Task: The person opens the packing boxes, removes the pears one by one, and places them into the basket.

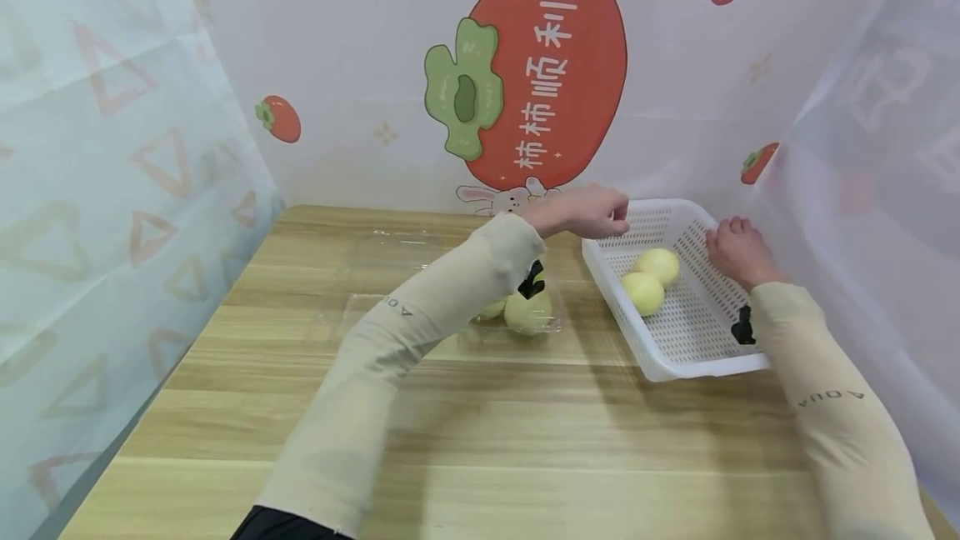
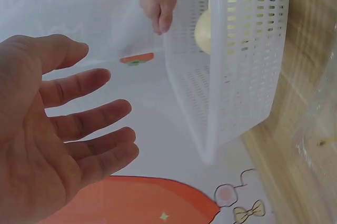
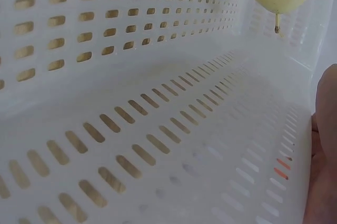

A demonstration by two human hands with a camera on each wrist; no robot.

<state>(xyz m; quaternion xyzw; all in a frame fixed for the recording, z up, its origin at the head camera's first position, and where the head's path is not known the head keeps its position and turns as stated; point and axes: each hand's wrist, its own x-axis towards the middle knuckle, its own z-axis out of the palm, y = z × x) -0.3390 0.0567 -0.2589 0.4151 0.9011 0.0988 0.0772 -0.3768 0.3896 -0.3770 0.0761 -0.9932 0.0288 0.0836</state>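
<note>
Sleeves [image 1: 352, 407] foremost; two yellow fruits [image 1: 642, 293] in basket [image 1: 697, 347], between hands [image 1: 581, 211].

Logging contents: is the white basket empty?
Not empty: the head view shows two yellow fruits lying inside the white basket.

The pears [image 1: 642, 294] are pale yellow, the slot-patterned basket [image 1: 708, 370] white, the sleeves [image 1: 352, 398] beige with dark lettering [image 1: 834, 396], the tabletop [image 1: 540, 457] light-brown, wood-grained, and the white backdrop [image 1: 360, 48] carries orange-red, green-topped persimmons [image 1: 596, 90], one with white characters [image 1: 545, 77], while the pale curtain [image 1: 45, 140] shows faded pink and olive triangles [image 1: 136, 238].
</note>
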